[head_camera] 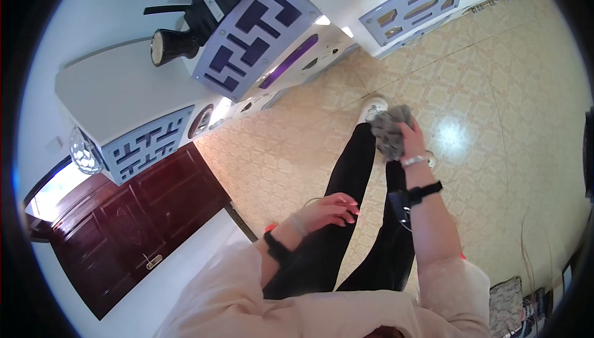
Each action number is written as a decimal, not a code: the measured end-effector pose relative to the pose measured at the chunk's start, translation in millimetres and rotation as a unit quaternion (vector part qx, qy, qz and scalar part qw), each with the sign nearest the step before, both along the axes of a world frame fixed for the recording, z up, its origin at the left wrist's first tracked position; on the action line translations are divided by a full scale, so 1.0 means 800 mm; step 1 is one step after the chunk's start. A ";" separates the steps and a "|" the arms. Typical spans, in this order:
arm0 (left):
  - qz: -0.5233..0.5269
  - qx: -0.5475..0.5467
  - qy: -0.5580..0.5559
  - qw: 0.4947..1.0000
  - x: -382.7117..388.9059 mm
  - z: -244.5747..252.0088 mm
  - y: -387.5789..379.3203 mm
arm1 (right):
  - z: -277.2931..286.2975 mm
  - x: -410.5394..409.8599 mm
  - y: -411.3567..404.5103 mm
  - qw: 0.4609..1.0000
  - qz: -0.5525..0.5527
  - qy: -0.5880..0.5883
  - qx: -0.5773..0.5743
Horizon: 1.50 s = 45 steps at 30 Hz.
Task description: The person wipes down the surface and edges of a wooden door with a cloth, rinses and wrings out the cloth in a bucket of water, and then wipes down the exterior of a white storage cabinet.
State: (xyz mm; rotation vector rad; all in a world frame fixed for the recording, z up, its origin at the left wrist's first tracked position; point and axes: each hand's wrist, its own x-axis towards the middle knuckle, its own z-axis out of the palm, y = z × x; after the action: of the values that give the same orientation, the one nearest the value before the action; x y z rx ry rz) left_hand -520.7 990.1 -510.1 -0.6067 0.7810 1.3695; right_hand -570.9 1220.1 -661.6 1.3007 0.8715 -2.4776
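Observation:
My right hand (411, 139) is closed on a grey fluffy cloth or duster head (391, 130), held out over the lower legs and the white shoe (372, 108). My left hand (335, 210) hangs in front of the left thigh, fingers loosely curled and a little apart, with nothing seen in it. Both forearms wear black straps; the right one bears a small dark device (400, 206). A white cabinet with a lilac cut-out panel (260, 36) stands ahead, to the left of the cloth.
Patterned beige floor tiles (278, 161) lie underfoot. On the white cabinets stand a black router with antennas (218, 1), a dark vase (176, 46) and a faceted glass lamp (86, 154). A dark red door (139, 222) is at left. A grey mat (506, 305) lies at lower right.

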 end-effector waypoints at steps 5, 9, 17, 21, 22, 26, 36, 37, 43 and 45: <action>0.176 -0.155 0.053 0.971 0.022 0.064 -0.131 | 0.033 -0.112 -0.109 0.989 0.008 0.132 0.072; 0.191 -0.268 0.065 0.942 0.046 0.062 -0.232 | 0.039 -0.206 -0.139 0.961 0.001 0.205 0.184; 0.167 -0.273 0.029 0.947 0.081 0.029 -0.336 | 0.014 -0.247 -0.247 0.922 -0.040 0.137 0.360; 0.145 -0.315 0.015 0.938 0.094 0.036 -0.402 | 0.032 -0.183 -0.402 0.894 0.088 0.109 0.426; 0.143 -0.295 0.012 0.945 0.093 0.023 -0.405 | -0.006 -0.158 -0.428 0.915 0.117 0.215 0.321; 0.169 -0.338 0.015 0.926 0.103 0.034 -0.462 | 0.075 -0.050 -0.558 0.829 0.450 0.220 0.249; 0.281 -0.248 -0.041 0.926 0.027 -0.028 -0.437 | 0.056 0.102 -0.541 0.896 0.389 0.051 0.207; 0.269 -0.188 -0.040 0.944 0.005 -0.049 -0.427 | 0.065 0.095 -0.543 0.873 0.416 0.101 0.232; 0.234 -0.257 0.309 0.885 -0.075 -0.136 -0.352 | 0.047 0.051 -0.502 0.951 0.210 0.206 0.091; 0.097 -0.301 0.443 0.839 -0.094 -0.154 -0.358 | 0.045 0.030 -0.499 0.958 0.182 0.194 0.103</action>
State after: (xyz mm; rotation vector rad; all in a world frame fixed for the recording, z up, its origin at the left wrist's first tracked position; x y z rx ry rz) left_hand -595.6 704.1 -633.5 -0.5125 2.0019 1.5892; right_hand -546.6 821.3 -625.3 0.6217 1.3519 -2.4169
